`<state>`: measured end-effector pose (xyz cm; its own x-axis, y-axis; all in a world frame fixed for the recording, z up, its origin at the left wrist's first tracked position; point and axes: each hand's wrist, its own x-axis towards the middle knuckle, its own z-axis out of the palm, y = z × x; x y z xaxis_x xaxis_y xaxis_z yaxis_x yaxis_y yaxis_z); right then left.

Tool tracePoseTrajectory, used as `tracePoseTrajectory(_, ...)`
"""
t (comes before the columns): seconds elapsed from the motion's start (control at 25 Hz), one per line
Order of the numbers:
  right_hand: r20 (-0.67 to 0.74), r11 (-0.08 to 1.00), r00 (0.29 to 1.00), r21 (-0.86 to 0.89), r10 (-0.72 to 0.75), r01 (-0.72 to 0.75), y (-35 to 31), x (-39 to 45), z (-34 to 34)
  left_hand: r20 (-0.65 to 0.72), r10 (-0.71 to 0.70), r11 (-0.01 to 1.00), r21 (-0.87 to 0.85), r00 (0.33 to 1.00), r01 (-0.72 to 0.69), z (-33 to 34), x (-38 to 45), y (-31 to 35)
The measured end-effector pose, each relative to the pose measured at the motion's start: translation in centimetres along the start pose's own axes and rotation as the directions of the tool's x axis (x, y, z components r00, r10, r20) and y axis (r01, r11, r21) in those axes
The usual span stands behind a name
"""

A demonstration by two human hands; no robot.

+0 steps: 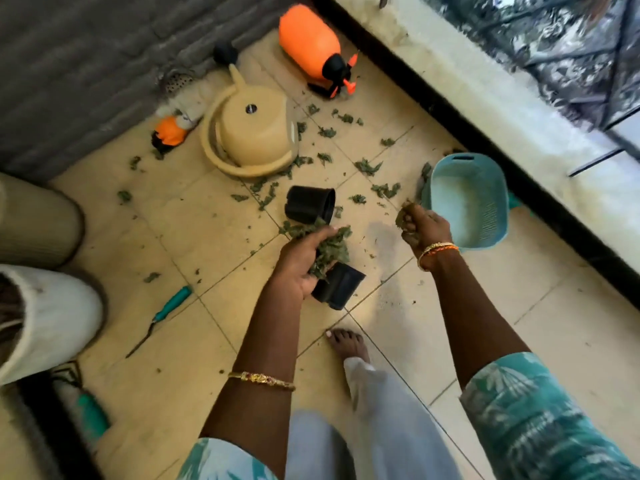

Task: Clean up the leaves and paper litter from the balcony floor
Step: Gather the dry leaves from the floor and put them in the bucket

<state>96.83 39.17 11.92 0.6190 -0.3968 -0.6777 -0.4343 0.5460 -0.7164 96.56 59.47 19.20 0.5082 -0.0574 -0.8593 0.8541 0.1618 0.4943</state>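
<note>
Green leaf scraps (367, 167) lie scattered over the beige tiled balcony floor (214, 230). My left hand (303, 261) holds a bunch of leaves (330, 247) above a small black pot (341, 287) lying on its side. My right hand (420, 226) grips a smaller clump of leaves (401, 216) just left of a light blue plastic basket (467, 199), which stands empty on the floor. A second black pot (310, 204) lies tipped over beyond my left hand. No paper litter shows.
An upturned beige pot on its saucer (252, 133) and two orange sprayers (311, 39) (169, 131) sit at the back. A teal-handled trowel (166, 311) lies at left beside large planters (38, 216). A low parapet wall (485, 84) runs along the right. My bare foot (348, 344) stands near the pot.
</note>
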Motion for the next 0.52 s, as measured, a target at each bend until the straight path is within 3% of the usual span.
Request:
tracePoseTrajectory(0.16,0.299,0.984,0.949,0.113,0.098,-0.138,-10.4,-15.3,2.1,0.029,0.059,0.998,0.022,0.998,-0.06,0.1,-13.9,4.0)
tracePoseTrajectory(0.28,0.454,0.982,0.88,0.056,0.136,-0.181,-15.8,-26.6,3.1,0.018,0.09,0.996,0.019,0.996,-0.091,-0.1,-23.8,5.3)
tracePoseTrajectory(0.4,0.505,0.975,0.841,-0.009,0.196,-0.222,-18.2,-36.6,2.8,-0.045,0.118,0.992,-0.045,0.992,-0.12,-0.9,-32.4,4.8)
tracePoseTrajectory(0.52,0.526,0.953,0.829,0.107,0.189,-0.285,-19.8,-44.2,1.4,-0.025,0.109,0.969,-0.22,0.994,-0.112,-1.2,-40.6,3.7)
